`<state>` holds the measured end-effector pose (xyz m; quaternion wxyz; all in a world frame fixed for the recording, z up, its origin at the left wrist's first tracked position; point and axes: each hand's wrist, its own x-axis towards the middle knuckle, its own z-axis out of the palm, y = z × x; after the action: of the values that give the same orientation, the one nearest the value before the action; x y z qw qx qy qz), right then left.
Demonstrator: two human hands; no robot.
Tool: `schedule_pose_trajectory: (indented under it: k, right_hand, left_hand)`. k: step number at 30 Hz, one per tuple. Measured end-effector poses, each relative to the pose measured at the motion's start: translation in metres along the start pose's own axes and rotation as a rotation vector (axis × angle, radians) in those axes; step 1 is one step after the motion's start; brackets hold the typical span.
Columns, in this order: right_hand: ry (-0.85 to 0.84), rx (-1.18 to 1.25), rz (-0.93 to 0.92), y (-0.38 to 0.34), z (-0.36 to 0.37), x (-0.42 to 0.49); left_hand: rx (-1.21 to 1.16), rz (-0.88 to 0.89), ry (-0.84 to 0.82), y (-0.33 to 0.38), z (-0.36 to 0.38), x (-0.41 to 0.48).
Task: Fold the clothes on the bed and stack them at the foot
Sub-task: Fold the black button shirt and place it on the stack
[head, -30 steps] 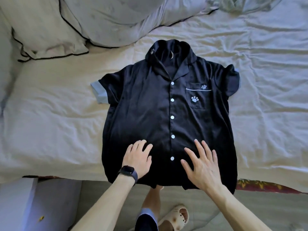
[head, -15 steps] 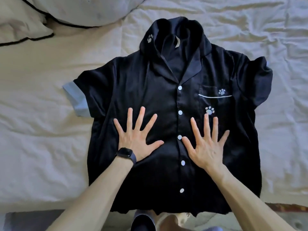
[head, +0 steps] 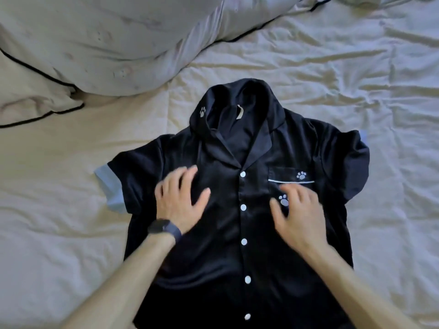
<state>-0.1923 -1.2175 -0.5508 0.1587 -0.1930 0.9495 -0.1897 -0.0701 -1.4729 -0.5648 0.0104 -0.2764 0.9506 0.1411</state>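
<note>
Head view: my left fingers [head: 174, 184] lie spread and loosely bent on the black shirt [head: 225, 269], gripping nothing. My right fingers [head: 300, 195] do the same, their tips at the chest pocket [head: 291, 176]. Blur hides how firmly either presses. The row of white buttons [head: 243, 207] runs between them. A dark watch [head: 164, 227] sits on the wrist behind my left fingers. The shirt lies buttoned and face up on the bed [head: 59, 210], with pillows [head: 107, 43] beyond its collar.
</note>
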Motion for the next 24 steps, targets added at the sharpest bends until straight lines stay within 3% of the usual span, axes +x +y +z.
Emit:
schedule_pose_trajectory:
  k: [6, 9, 13, 17, 20, 24]
  right_hand:
    - [-0.001, 0.032, 0.066, -0.033, -0.021, 0.178]
    - [-0.044, -0.037, 0.062, -0.045, -0.016, 0.230]
    - [-0.080, -0.063, 0.060, -0.036, -0.013, 0.258]
    - [0.062, 0.171, 0.171, -0.009, -0.032, 0.256]
    - [-0.043, 0.119, 0.153, 0.007, -0.038, 0.250]
    - [-0.134, 0.137, 0.110, 0.015, -0.038, 0.256]
  left_hand:
    - [-0.121, -0.213, -0.074, 0.034, -0.023, 0.174]
    - [0.063, -0.253, -0.242, 0.047, -0.018, 0.219]
    - [0.210, -0.205, -0.192, 0.043, -0.024, 0.234]
    - [-0.051, -0.294, -0.039, 0.024, -0.041, 0.230]
    - [-0.043, -0.204, -0.140, 0.014, -0.038, 0.223]
    - [-0.050, -0.216, -0.208, 0.005, -0.030, 0.243]
